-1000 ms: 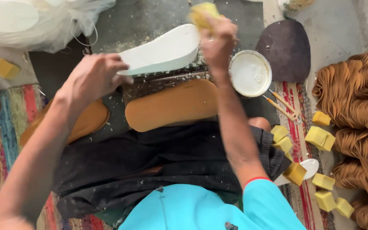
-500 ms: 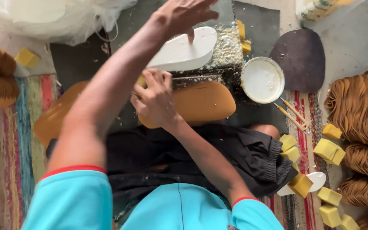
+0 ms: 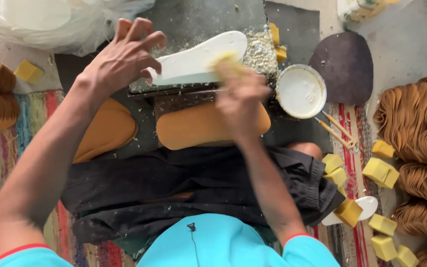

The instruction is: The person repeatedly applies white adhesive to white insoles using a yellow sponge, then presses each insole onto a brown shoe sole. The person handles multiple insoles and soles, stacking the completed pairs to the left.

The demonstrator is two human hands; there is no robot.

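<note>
Sponge (image 3: 227,60) in your right hand (image 3: 240,96) is the yellow thing to watch: your right grip is clenched around it and it presses on the white shoe sole (image 3: 198,62), toward the sole's 3 o'clock end, though the hand is blurred and the fingers cannot be told apart. Your left hand (image 3: 119,62) sits at 9 o'clock of that sole, fingers spread and fingertips touching its near end, pinning it flat rather than closing around it, so that grip is released. The white sole lies across a dark work board (image 3: 193,91) speckled with pale crumbs, at 12 o'clock from your lap. Just below it, at 6 o'clock, lies a tan sole (image 3: 189,131), partly under your right hand, and a second tan sole (image 3: 107,131) lies at 8 o'clock beneath your left forearm. At 3 o'clock of the white sole stands a round white tub (image 3: 301,91), with a dark rounded leather piece (image 3: 344,66) just beyond it. Farther out at 4 o'clock, yellow sponge cubes (image 3: 379,170) are scattered on the floor beside stacks of brown soles (image 3: 421,123).
</note>
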